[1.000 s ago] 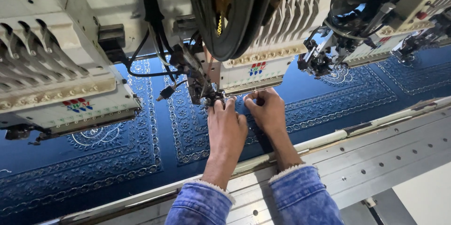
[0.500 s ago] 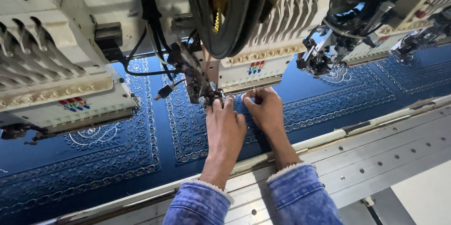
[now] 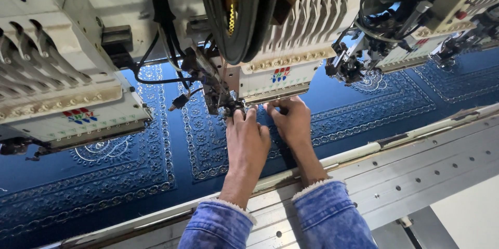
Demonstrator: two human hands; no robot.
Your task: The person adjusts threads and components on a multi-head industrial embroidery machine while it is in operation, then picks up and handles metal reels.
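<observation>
A: In the head view, where do we have our hands?

B: Both reach out over the metal frame rail (image 3: pixel 416 176) to the middle embroidery head (image 3: pixel 275 72). Our left hand (image 3: pixel 247 142) lies flat, back up, on the dark blue cloth (image 3: pixel 130 176), its fingertips (image 3: pixel 239 115) pushed right up into the dark needle assembly (image 3: pixel 221 101) under that head.

A: Is it holding anything?

B: We cannot tell. The fingers lie close together and narrow, but their tips sit among the small metal parts and whatever is pinched there is too small to make out.

A: And our right hand (image 3: pixel 291 121)?

B: Just beside the left, touching the lower edge of the white head casing. Its fingers are curled in, narrow, with the thumb towards the left hand. Whether it grips a thread or only rests on the cloth is hidden.

A: Where does the cloth lie?

B: Spread flat across the surface beneath all the heads, stitched with pale floral borders and round medallions. A second head (image 3: pixel 67 98) stands well to the left, a third (image 3: pixel 416 30) to the right, each over its own patterned panel.

A: Anything else near us?

B: A large black wheel (image 3: pixel 239 10) hangs just above the middle head, and black cables (image 3: pixel 156 67) run down beside the needle assembly. Our denim sleeves (image 3: pixel 322 212) with fleece cuffs rest on the rail.
</observation>
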